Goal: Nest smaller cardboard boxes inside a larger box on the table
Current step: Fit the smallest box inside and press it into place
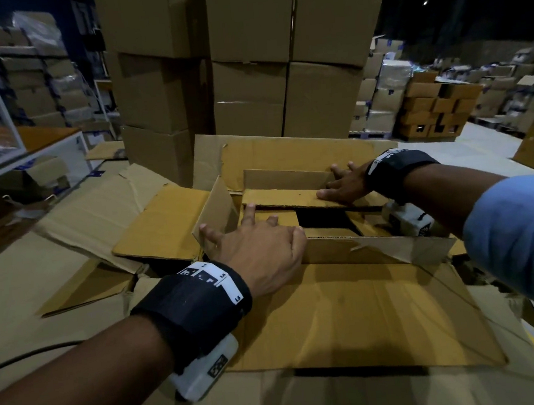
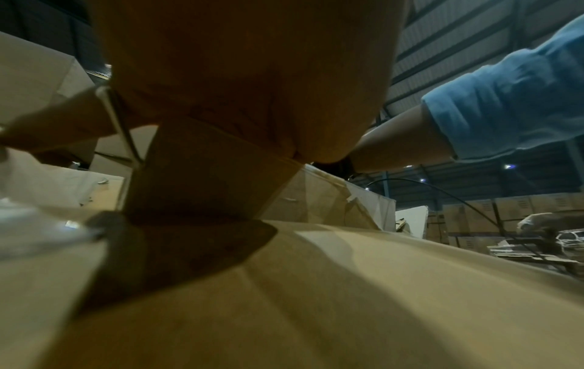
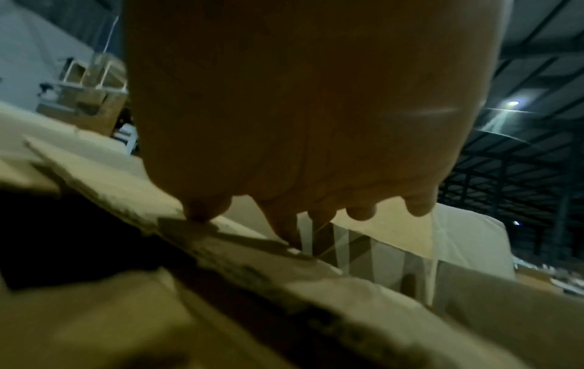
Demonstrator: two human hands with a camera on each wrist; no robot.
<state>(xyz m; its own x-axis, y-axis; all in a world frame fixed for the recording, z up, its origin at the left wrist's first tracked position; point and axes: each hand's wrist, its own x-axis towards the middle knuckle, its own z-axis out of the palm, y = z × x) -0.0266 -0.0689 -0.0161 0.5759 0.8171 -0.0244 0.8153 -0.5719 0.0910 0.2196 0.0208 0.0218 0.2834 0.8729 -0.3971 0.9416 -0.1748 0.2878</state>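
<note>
A large open cardboard box (image 1: 351,308) lies in front of me with its flaps spread outward. Inside it sits a smaller cardboard box (image 1: 278,198) whose top flaps are partly folded, leaving a dark gap in the middle. My left hand (image 1: 256,245) rests with spread fingers on the smaller box's near left corner, against its raised left flap (image 1: 217,207). My right hand (image 1: 345,185) presses flat on the far flap. In the left wrist view the palm (image 2: 246,87) hovers over cardboard (image 2: 316,299). In the right wrist view the fingertips (image 3: 284,224) touch a flap edge (image 3: 221,244).
A tall stack of closed boxes (image 1: 245,57) stands right behind the large box. Flattened cardboard (image 1: 97,212) covers the surface to the left, with a white shelf unit (image 1: 9,145) beyond. Pallets of boxes (image 1: 439,104) fill the floor at right. A black cable (image 1: 29,354) runs at lower left.
</note>
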